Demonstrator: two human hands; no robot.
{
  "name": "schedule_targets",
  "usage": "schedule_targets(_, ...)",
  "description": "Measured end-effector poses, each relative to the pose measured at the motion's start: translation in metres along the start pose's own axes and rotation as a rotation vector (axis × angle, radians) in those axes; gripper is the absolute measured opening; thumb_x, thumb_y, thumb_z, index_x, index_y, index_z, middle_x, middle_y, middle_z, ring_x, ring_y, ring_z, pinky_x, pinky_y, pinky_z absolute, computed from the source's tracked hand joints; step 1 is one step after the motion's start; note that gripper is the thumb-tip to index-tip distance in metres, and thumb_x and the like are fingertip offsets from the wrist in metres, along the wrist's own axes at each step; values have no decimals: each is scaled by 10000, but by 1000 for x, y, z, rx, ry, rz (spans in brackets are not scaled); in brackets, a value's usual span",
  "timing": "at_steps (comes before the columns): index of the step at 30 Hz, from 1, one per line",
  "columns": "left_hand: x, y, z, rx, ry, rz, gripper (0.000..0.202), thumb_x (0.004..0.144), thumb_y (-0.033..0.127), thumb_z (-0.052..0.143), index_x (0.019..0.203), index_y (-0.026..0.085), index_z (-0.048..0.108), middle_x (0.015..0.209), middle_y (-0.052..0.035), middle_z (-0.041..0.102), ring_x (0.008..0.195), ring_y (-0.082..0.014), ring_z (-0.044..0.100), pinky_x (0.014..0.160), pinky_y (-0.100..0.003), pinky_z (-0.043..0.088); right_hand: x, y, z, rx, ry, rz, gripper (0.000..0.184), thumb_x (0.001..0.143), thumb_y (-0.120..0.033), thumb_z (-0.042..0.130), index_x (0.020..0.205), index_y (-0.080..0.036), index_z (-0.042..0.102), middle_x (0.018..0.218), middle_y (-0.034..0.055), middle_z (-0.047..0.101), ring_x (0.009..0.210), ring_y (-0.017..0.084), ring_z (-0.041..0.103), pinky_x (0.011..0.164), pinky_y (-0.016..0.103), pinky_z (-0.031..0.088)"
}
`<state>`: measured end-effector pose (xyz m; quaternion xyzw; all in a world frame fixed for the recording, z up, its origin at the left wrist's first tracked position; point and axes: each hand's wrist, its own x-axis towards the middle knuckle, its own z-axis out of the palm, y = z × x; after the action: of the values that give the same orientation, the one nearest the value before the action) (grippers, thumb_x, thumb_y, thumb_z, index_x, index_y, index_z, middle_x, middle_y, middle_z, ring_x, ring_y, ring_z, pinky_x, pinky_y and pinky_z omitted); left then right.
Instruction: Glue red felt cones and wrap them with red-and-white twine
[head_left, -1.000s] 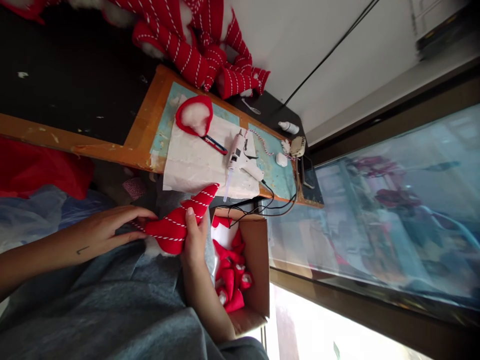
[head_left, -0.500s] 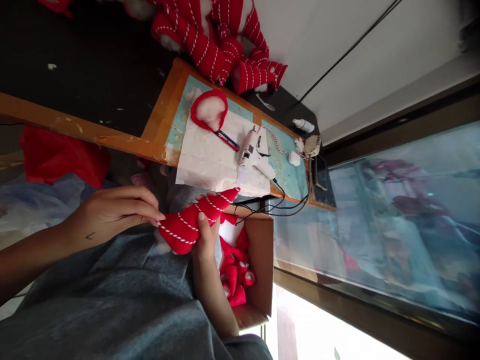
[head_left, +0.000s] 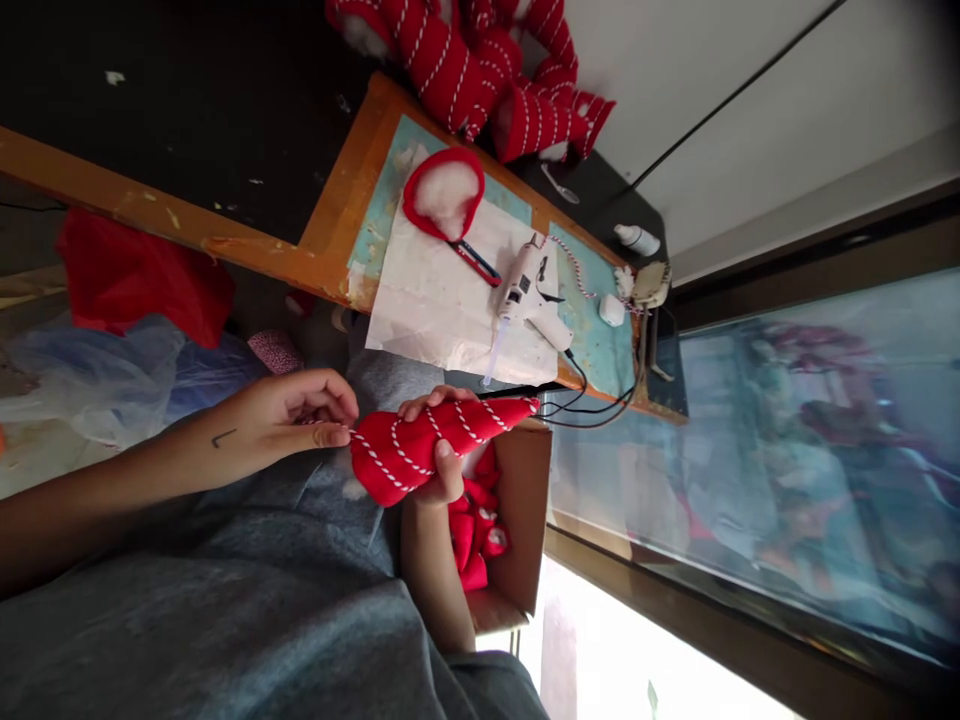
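A red felt cone (head_left: 409,450), wound with red-and-white twisted cord, lies sideways above my lap. White stuffing shows at its wide end and its tip points right. My right hand (head_left: 442,470) is closed around its middle, the thumb on the near side and the fingers on the far side. At the wide end, my left hand (head_left: 300,415) has thumb and fingers pinched together on the end of the cord (head_left: 357,436), against the cone's edge. That cord end is mostly hidden by the fingertips.
On the table lie a white glue gun (head_left: 529,290) with a stick out its rear, a red-and-black cutter (head_left: 476,262) and a stuffed red piece (head_left: 446,195). Corded red cones (head_left: 450,75) pile up behind. A cardboard box (head_left: 521,520) of red pieces stands below; a window (head_left: 810,450) is right.
Both hands and the cone have shifted right in view, while the table things have moved up and right. The left fingers are more curled. My right hand keeps hold of the cone.
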<state>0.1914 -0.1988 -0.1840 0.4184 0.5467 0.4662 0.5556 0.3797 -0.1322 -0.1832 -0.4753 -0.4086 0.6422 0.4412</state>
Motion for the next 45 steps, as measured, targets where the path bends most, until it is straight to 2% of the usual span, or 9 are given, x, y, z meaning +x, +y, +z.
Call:
schedule_targets(4, 0, 0, -3, 47, -24, -75, 440, 867, 603, 827, 849, 183, 696, 739, 41, 577, 681, -130, 514, 615, -205, 403, 6, 1, 1, 115, -47, -127, 627, 680, -527, 623, 1257, -284, 647, 1094, 88, 694, 818, 265, 668, 931, 505, 594)
schedule_targets(10, 7, 1, -1, 29, -18, -147, 358, 780, 540, 871, 863, 193, 840, 787, -13, 709, 740, -176, 626, 666, -220, 474, 11, 3, 3, 93, -79, -203, 573, 703, -575, 683, 1183, -284, 572, 1015, 62, 623, 812, 263, 666, 886, 484, 606)
schedule_targets(16, 3, 19, 6, -212, 125, -267, 320, 666, 487, 938, 740, 214, 789, 644, 20, 663, 604, -135, 573, 549, -162, 426, 16, 0, -4, 128, -201, -223, 719, 745, -688, 753, 1306, -267, 596, 1214, 122, 703, 1100, 331, 737, 1018, 506, 606)
schedule_targets(21, 1, 64, -4, -82, 256, -64, 231, 666, 464, 912, 724, 265, 810, 723, -12, 751, 654, -191, 680, 581, -208, 539, 18, -20, -4, 144, -303, -26, 923, 690, -703, 897, 1428, -248, 578, 1327, 130, 759, 1229, 322, 751, 1136, 487, 571)
schedule_targets(25, 7, 106, -11, 116, 353, 127, 230, 618, 541, 874, 657, 315, 848, 738, -45, 797, 682, -252, 748, 611, -260, 608, 20, -46, 24, 215, -187, 80, 773, 653, -551, 974, 1285, -234, 662, 1188, 87, 820, 1122, 300, 793, 1112, 478, 596)
schedule_targets(30, 15, 136, -20, 213, 464, 112, 237, 596, 577, 828, 616, 341, 813, 640, -31, 755, 568, -252, 694, 476, -278, 551, 40, -70, 59, 254, -173, -69, 591, 743, -505, 888, 1221, -248, 652, 1236, 102, 824, 1175, 300, 794, 1142, 498, 590)
schedule_targets(37, 60, 158, -73, 402, 524, 84, 392, 649, 654, 765, 790, 290, 799, 714, -6, 772, 601, -210, 652, 518, -242, 489, 88, -127, 40, -176, 116, -540, 633, 1048, -568, 432, 1588, -243, 373, 1729, 183, 443, 1622, 289, 443, 1326, 614, 359)
schedule_targets(40, 83, 165, -93, 445, 375, 78, 388, 704, 625, 758, 818, 256, 792, 781, -14, 790, 688, -204, 678, 603, -234, 506, 100, -159, 54, -614, -148, -801, 481, 1125, -526, 436, 1510, -271, 571, 1617, 108, 604, 1592, 271, 483, 1346, 570, 337)
schedule_targets(45, 102, 166, -105, 337, 223, 55, 318, 768, 536, 780, 851, 229, 760, 714, 19, 711, 614, -145, 599, 564, -203, 476, 120, -161, 97, -1069, -695, -825, 516, 1164, -455, 449, 1604, -199, 534, 1663, 80, 586, 1635, 252, 420, 1396, 513, 236)
